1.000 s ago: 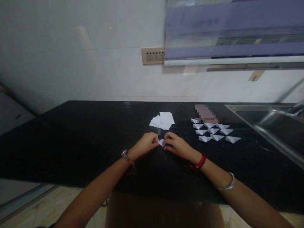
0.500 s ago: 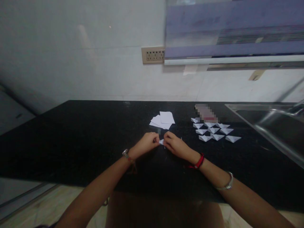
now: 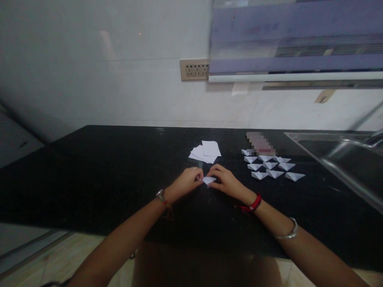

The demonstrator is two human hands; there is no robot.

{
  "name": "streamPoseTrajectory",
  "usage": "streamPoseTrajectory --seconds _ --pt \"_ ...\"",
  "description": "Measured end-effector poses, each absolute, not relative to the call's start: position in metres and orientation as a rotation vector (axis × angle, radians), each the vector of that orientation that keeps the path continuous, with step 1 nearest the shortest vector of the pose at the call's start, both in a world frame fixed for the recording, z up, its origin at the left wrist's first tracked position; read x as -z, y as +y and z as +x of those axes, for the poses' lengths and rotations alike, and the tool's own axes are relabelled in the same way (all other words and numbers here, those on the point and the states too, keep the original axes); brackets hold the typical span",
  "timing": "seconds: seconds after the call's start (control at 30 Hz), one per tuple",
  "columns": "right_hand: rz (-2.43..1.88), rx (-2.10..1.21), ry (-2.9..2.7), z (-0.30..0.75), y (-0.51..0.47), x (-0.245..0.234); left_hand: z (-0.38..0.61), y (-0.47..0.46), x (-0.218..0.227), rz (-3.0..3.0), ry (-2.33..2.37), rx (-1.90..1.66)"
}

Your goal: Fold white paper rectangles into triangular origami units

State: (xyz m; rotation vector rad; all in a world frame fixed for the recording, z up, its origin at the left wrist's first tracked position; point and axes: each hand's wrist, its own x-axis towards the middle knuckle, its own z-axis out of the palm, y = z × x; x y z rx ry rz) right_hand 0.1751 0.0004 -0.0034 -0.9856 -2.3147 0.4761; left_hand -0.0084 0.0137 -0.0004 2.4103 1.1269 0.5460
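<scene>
Between my hands is a small folded piece of white paper (image 3: 209, 180), just over the dark countertop (image 3: 113, 175). My left hand (image 3: 191, 178) pinches its left end between thumb and fingers. On the other side, my right hand (image 3: 224, 180) has its thumb and fingertips on the paper's right edges, with a gap between thumb and forefinger. A loose stack of white paper sheets (image 3: 211, 148) lies just beyond my hands. To the right, several folded white paper pieces (image 3: 270, 165) with pointed ends sit in rough rows.
A blurred-out pinkish flat object (image 3: 261, 143) lies behind the folded pieces. The metal sink (image 3: 332, 159) is set into the counter at far right. A wall socket (image 3: 194, 70) and a purple blind (image 3: 287, 40) are on the back wall.
My right hand's thumb and fingers have spread apart, so more of the folded paper shows. My left hand keeps its pinch with little movement.
</scene>
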Motion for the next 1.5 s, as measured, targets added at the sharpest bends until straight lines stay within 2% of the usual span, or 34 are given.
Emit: streamPoseTrajectory --seconds 1.03,1.5 --pt "-0.961 -0.53 -2.393 0.176 0.002 0.006 -0.01 0.016 0.004 2.378 1.087 -0.576" --pt "-1.103 -0.604 -2.347 0.191 0.01 0.0 -0.009 0.012 -0.003 2.247 1.064 -0.596"
